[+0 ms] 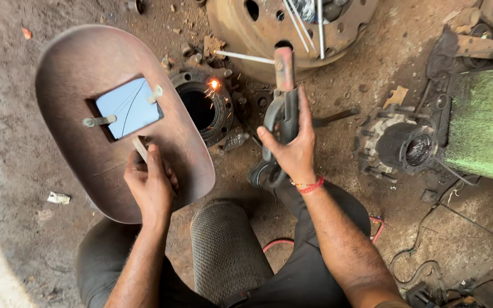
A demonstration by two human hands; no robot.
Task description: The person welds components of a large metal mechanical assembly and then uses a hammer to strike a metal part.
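My left hand (150,183) grips the handle of a brown oval welding shield (81,68) with a small dark glass window (128,106), held tilted over the ground at the left. My right hand (293,144) is closed on a welding electrode holder (283,91) whose white rod (245,56) points left. Orange sparks (214,84) glow on the rim of a round metal hub ring (205,107) lying on the ground between the shield and the holder. My knees sit below the hands.
A large rusty wheel rim (292,28) with spare rods lies at the top. A second hub (400,145) sits to the right, beside a green block (483,122). A red cable (278,244) and dark wires trail over the dirt floor at the lower right.
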